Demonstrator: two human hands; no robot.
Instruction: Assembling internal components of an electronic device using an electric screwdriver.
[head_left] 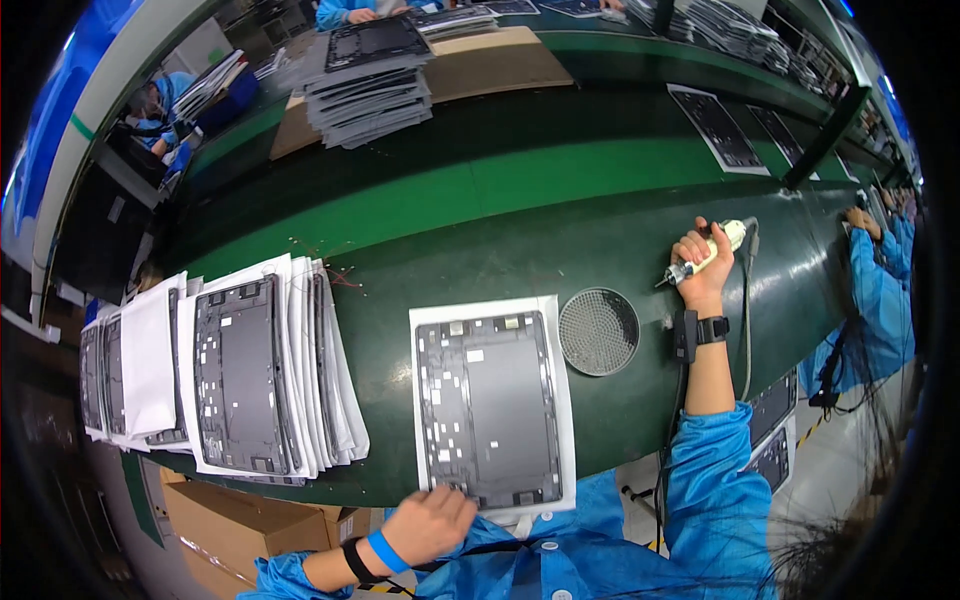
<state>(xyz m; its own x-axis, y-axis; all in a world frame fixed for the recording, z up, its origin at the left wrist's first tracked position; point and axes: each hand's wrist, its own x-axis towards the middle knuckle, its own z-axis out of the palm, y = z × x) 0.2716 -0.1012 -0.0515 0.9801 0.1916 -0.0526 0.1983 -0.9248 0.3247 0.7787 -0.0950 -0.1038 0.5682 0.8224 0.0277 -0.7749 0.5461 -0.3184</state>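
In front of me a dark tablet-like back housing (510,400) with many small white pieces lies on a white sheet (566,440). My left hand (435,522) is at its lower left edge, fingers curled together; what they hold, if anything, is hidden. Raised to the right, my right hand (702,270) is wrapped round a pale electric screwdriver (715,250), its bit pointing left, clear of the housing. Between the housing and my right arm sits a round grey dish (599,332) with a grid-like inside.
Stacks of similar housings with white sheets (240,370) stand at the left on the green table (480,262). Another tall stack (370,90) is across the bench. The screwdriver's cable (750,300) hangs by my right wrist. Co-workers sit at the far side and right (880,270).
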